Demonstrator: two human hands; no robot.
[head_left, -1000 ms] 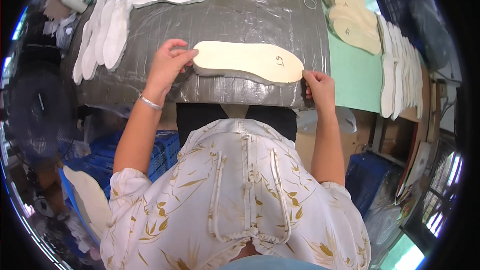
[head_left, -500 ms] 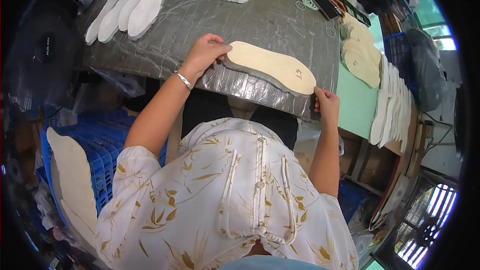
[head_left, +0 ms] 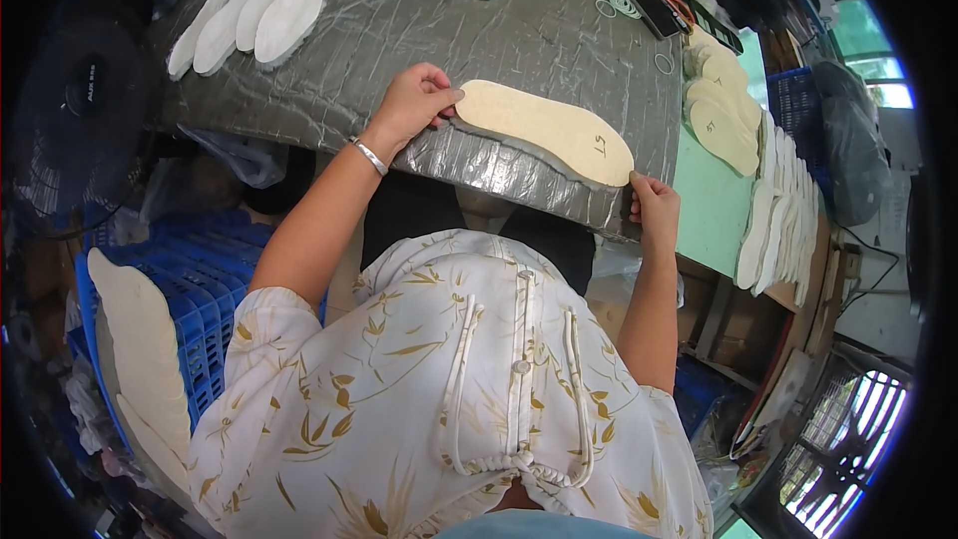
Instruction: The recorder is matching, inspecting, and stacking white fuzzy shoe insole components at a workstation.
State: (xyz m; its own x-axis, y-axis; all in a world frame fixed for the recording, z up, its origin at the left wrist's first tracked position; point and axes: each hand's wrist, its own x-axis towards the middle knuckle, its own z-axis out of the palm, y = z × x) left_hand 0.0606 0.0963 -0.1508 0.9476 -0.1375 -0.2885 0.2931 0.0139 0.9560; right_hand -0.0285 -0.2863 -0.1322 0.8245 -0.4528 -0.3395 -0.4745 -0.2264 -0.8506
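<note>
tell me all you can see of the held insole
The insole is long, flat and cream, with rounded ends, dark marks near the right one and a greyish, fluffy-looking layer beneath. Marked face up, it slants over the table near its front edge; contact there is unclear. The left hand holds its left end, the right hand its right.

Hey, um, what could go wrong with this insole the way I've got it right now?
The cream insole is held only at its ends, by your left hand and right hand, so its middle might bow or one end could slip free. It's also close to the near edge of the dark table, so a dropped insole could fall off.
</note>
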